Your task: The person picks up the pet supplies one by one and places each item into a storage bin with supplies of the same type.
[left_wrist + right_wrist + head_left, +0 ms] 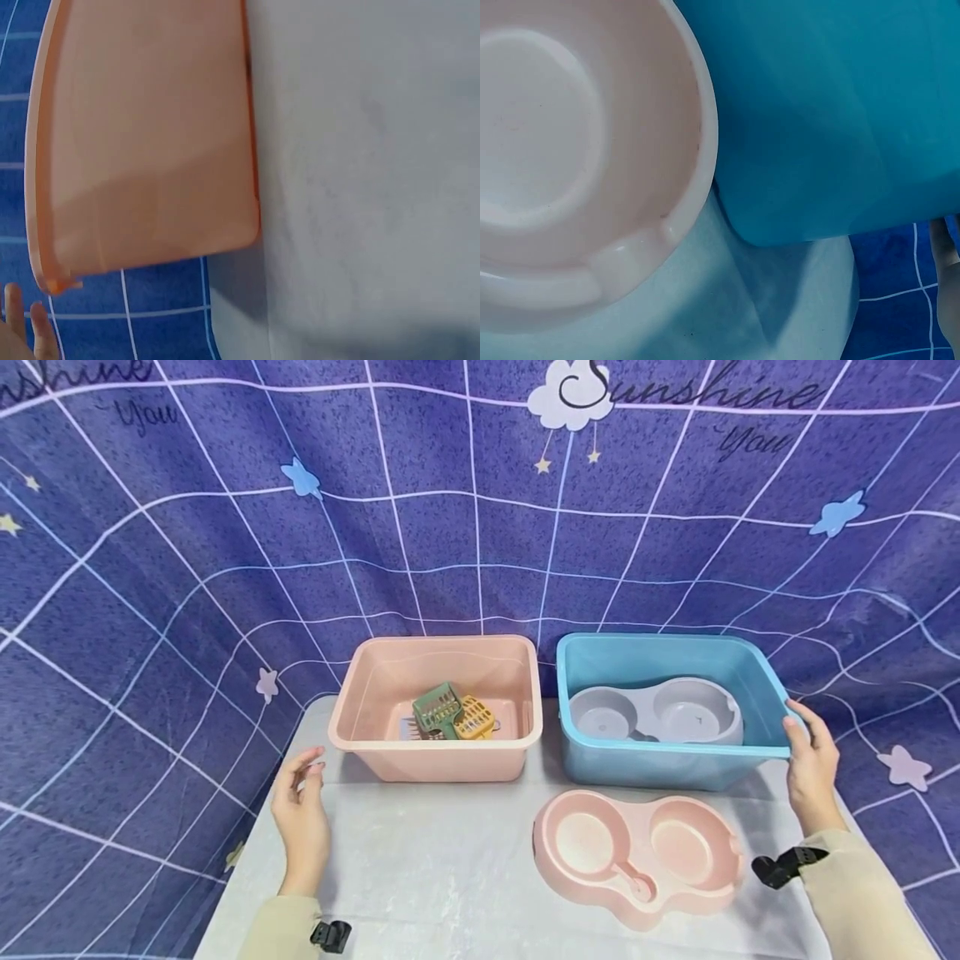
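My left hand (302, 827) hovers just left of a pink plastic tub (442, 763), its fingers loosely bent and holding nothing. In the left wrist view, two fingertips (43, 334) show near the end of the tub's rim. Inside that tub lie a green slotted litter scoop (438, 708) and a yellow one (476, 718). My right hand (813, 768) touches the right rim of a blue tub (660, 768), fingers fairly straight. A grey double pet bowl (641, 702) sits in the blue tub. A pink double pet bowl (637, 852) lies in front of it.
Both tubs stand side by side at the back of a table with a pale grey cover (420, 877). Behind and around hangs a purple-blue curtain (480, 527) with lines and stars. The pink bowl sits close to the blue tub's front wall.
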